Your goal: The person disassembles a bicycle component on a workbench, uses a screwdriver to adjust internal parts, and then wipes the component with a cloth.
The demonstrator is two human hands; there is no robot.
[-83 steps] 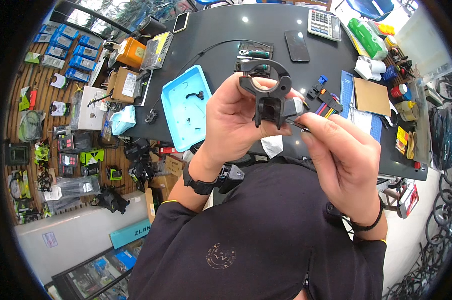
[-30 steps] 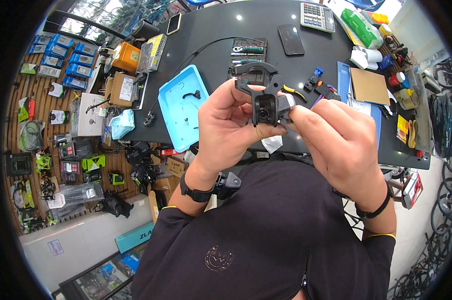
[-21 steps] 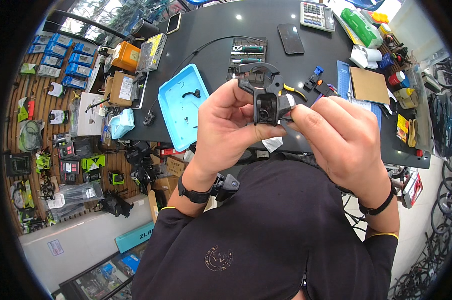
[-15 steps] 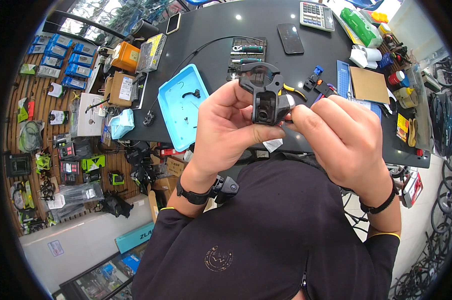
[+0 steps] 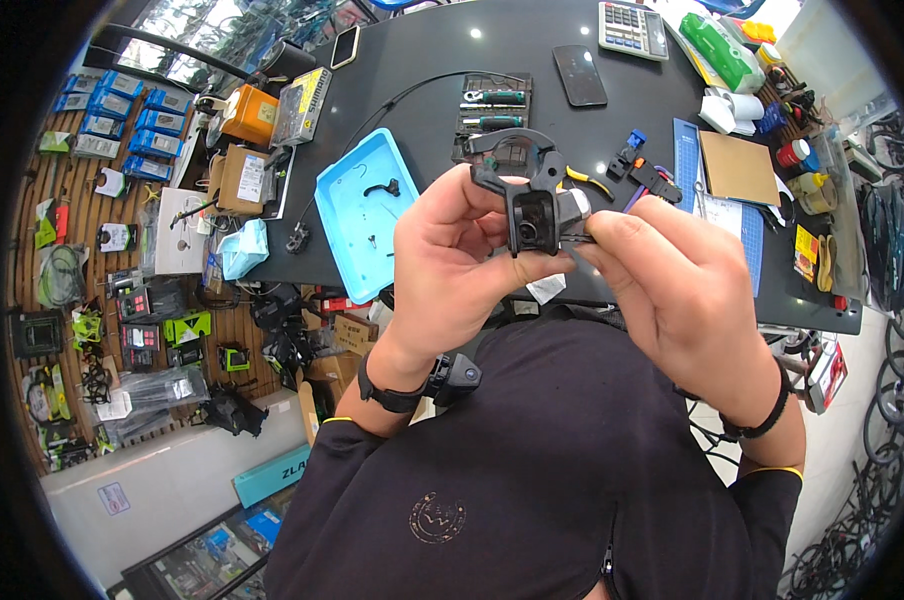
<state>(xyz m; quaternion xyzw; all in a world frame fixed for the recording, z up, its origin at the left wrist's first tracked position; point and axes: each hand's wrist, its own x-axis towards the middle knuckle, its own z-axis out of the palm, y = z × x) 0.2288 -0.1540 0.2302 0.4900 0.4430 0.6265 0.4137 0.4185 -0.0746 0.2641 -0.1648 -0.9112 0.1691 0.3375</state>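
Observation:
In front of my chest I hold a black bicycle brake lever body (image 5: 532,222) with a curved handlebar clamp band at its top end. My left hand (image 5: 447,255) is closed around it, thumb along the lower edge and fingers behind. A hollow opening in the part faces me. At its right side, beside a pale rounded section, my right hand (image 5: 677,285) pinches a thin dark piece, partly hidden by the fingertips, against the part. Behind my left hand, a light blue tray (image 5: 344,215) holds a black lever (image 5: 382,188) and small screws.
On the black table (image 5: 422,60) lie a tool set (image 5: 495,98), yellow-handled pliers (image 5: 588,183), a blue and black tool (image 5: 629,155), a phone (image 5: 580,76) and a calculator (image 5: 633,30). A cardboard sheet (image 5: 738,170) is at right. Packaged parts hang on the slatted wall at left.
The lever body has tilted slightly, showing more of its clamp opening. My right hand has shifted a little, and the thin dark piece shows more clearly at its fingertips.

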